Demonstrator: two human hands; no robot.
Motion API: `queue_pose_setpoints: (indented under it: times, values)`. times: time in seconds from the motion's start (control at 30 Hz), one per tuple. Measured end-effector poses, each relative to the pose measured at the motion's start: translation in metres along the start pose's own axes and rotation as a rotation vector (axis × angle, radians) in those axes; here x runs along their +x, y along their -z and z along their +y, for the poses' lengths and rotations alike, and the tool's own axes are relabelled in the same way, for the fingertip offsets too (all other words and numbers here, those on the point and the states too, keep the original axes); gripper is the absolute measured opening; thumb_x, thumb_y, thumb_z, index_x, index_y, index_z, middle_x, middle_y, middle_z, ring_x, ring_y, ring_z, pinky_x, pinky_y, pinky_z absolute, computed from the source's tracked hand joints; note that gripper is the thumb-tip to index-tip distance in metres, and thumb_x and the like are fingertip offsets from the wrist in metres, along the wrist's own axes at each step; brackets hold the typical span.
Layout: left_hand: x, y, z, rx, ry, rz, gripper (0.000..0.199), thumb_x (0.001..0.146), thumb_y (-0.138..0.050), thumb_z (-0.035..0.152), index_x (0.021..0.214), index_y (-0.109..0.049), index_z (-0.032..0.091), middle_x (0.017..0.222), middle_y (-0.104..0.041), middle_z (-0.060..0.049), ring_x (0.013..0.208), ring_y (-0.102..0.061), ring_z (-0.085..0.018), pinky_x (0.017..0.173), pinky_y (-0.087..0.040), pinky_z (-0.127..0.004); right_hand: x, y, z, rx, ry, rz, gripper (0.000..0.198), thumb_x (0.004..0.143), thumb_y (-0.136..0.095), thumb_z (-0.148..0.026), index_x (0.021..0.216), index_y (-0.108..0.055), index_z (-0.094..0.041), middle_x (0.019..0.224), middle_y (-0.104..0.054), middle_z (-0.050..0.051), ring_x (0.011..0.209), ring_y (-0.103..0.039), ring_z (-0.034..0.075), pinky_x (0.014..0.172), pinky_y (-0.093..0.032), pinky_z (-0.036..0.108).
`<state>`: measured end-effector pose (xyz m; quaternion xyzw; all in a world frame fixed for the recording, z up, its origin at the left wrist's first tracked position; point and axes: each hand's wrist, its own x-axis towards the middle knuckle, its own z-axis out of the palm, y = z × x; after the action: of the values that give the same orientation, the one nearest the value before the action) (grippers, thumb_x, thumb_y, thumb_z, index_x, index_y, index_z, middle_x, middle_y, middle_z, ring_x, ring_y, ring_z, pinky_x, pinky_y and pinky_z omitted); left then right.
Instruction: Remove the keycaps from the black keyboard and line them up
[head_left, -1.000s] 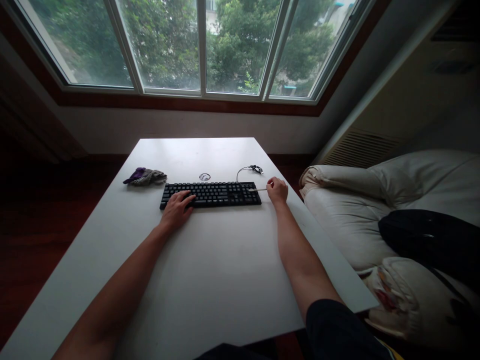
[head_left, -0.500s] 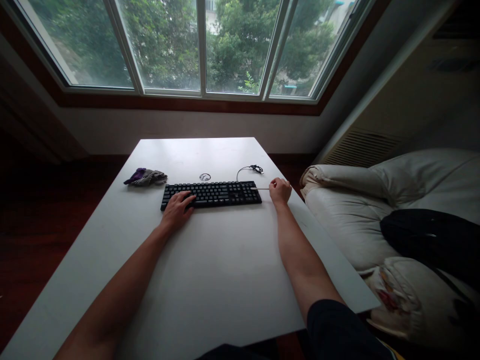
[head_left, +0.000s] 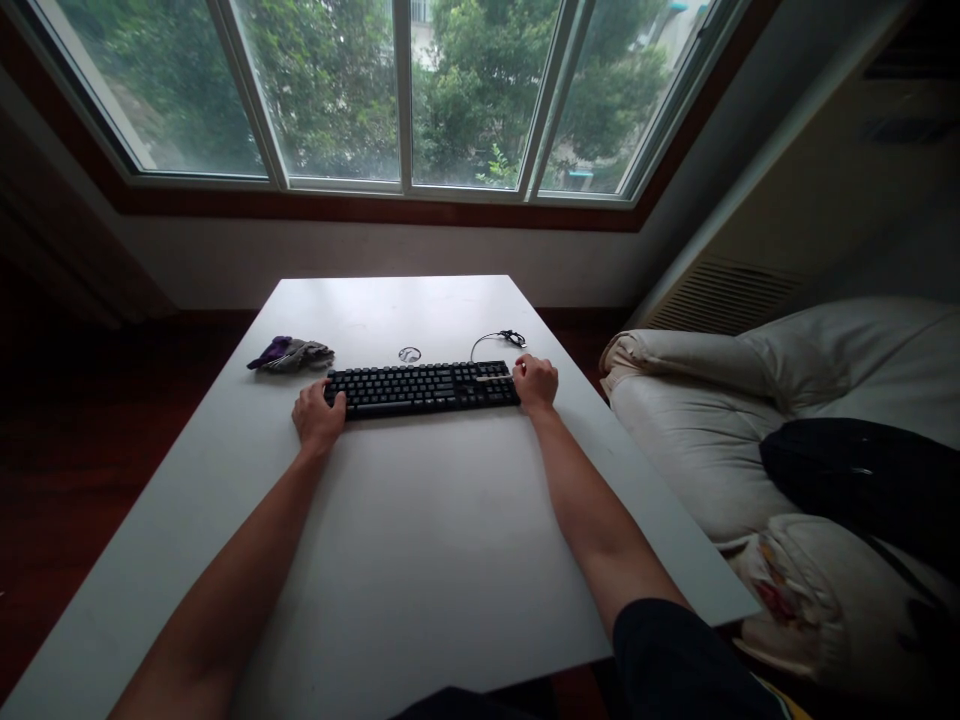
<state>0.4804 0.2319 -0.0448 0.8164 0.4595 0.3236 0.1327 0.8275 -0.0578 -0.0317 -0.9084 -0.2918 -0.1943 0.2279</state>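
Note:
A black keyboard point(head_left: 405, 390) lies across the white table point(head_left: 420, 540). My left hand point(head_left: 318, 414) is wrapped round its left end, thumb at the near edge and fingers at the far side. At the other end, my right hand point(head_left: 535, 382) is closed on a thin white stick point(head_left: 493, 378), perhaps a cotton swab. The stick points left over the number keys; whether its tip touches them I cannot tell. From the keyboard's back edge runs a thin black cable point(head_left: 512, 338), bundled near its plug.
Behind the keyboard lies a small dark ring-shaped mark or object point(head_left: 409, 354). Crumpled grey and purple cloth, perhaps gloves point(head_left: 291, 354), sits at the back left. To the right stands a cream sofa point(head_left: 682, 430) with a black bag point(head_left: 862, 480) on it.
My left hand has moved from on top of the keys to the keyboard's left end and grips it. My right hand has shifted left, bringing the stick further over the keys.

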Motion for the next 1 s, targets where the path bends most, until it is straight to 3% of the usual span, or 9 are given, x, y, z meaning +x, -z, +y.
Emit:
queue_pose_setpoints:
  times: [0.37, 0.63, 0.83, 1.0]
  values:
    - [-0.001, -0.003, 0.0, -0.044, -0.072, -0.081, 0.056, 0.091, -0.057, 0.042, 0.142, -0.051, 0.019, 0.135, -0.06, -0.016, 0.127, -0.057, -0.034, 0.11, -0.045, -0.05, -0.01, -0.001, -0.05, -0.013, 0.111, -0.062, 0.033, 0.101, -0.044, -0.038, 0.093, -0.071, -0.02, 0.092, -0.07, 0.015, 0.095, -0.055, 0.029, 0.087, -0.033, 0.04]
    - [0.0, -0.005, 0.001, -0.066, -0.091, -0.101, 0.06, 0.092, -0.055, 0.042, 0.146, -0.047, 0.017, 0.141, -0.058, -0.017, 0.13, -0.056, -0.035, 0.112, -0.043, -0.051, -0.008, -0.008, -0.052, 0.037, -0.012, -0.135, 0.036, 0.098, -0.051, -0.05, 0.08, -0.069, -0.024, 0.073, -0.069, 0.007, 0.078, -0.061, 0.023, 0.079, -0.037, 0.036]
    - [-0.001, -0.003, 0.002, -0.091, -0.091, -0.093, 0.06, 0.092, -0.057, 0.041, 0.147, -0.046, 0.019, 0.14, -0.06, -0.017, 0.129, -0.057, -0.035, 0.111, -0.045, -0.052, -0.01, -0.009, -0.061, 0.015, -0.005, -0.084, 0.045, 0.099, -0.048, -0.059, 0.078, -0.066, -0.023, 0.076, -0.069, 0.009, 0.079, -0.061, 0.025, 0.077, -0.036, 0.037]
    - [-0.001, -0.005, 0.0, -0.083, -0.097, -0.088, 0.06, 0.092, -0.057, 0.041, 0.147, -0.046, 0.018, 0.141, -0.059, -0.017, 0.131, -0.056, -0.035, 0.112, -0.044, -0.052, -0.007, -0.005, -0.053, 0.057, 0.008, -0.125, 0.051, 0.095, -0.049, -0.069, 0.08, -0.065, -0.023, 0.083, -0.07, 0.01, 0.086, -0.059, 0.027, 0.076, -0.036, 0.036]
